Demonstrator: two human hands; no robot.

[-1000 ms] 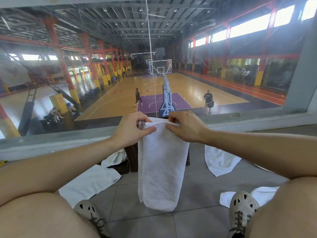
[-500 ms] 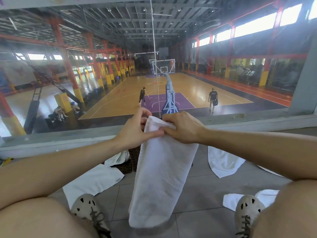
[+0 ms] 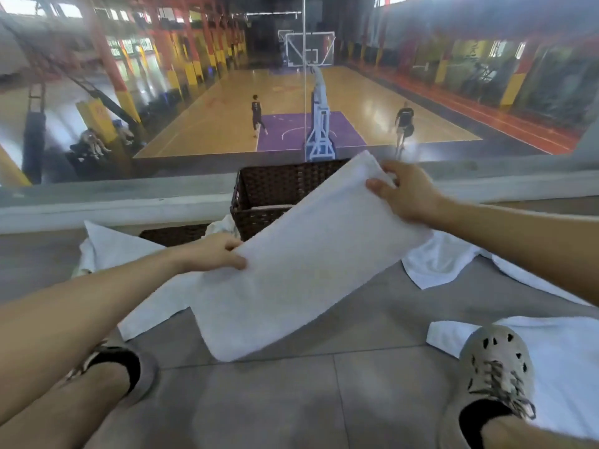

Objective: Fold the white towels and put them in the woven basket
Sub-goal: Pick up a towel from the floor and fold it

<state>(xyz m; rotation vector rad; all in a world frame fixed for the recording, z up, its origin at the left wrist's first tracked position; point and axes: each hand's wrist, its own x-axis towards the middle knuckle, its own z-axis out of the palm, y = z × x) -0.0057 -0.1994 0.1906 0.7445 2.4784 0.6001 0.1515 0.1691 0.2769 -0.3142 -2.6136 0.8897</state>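
Note:
I hold a white towel (image 3: pixel 301 260), folded into a long strip, slanting in the air over the tiled floor. My right hand (image 3: pixel 405 192) grips its upper end, just right of the dark woven basket (image 3: pixel 278 186). My left hand (image 3: pixel 214 252) grips its left edge about halfway down. The strip's lower end hangs near the floor between my feet. The basket stands against the low ledge; most of its inside is hidden by the towel.
More white towels lie on the floor: one at the left (image 3: pixel 116 244), one at the right (image 3: pixel 434 264), one under my right shoe (image 3: pixel 496 358). A second dark woven piece (image 3: pixel 171 234) lies left of the basket. A glass wall (image 3: pixel 194 108) rises behind the ledge.
The towel hung straight down with both hands pinching its top. Now my left hand has slid down its side, my right hand holds the top farther right, and my view has tipped down.

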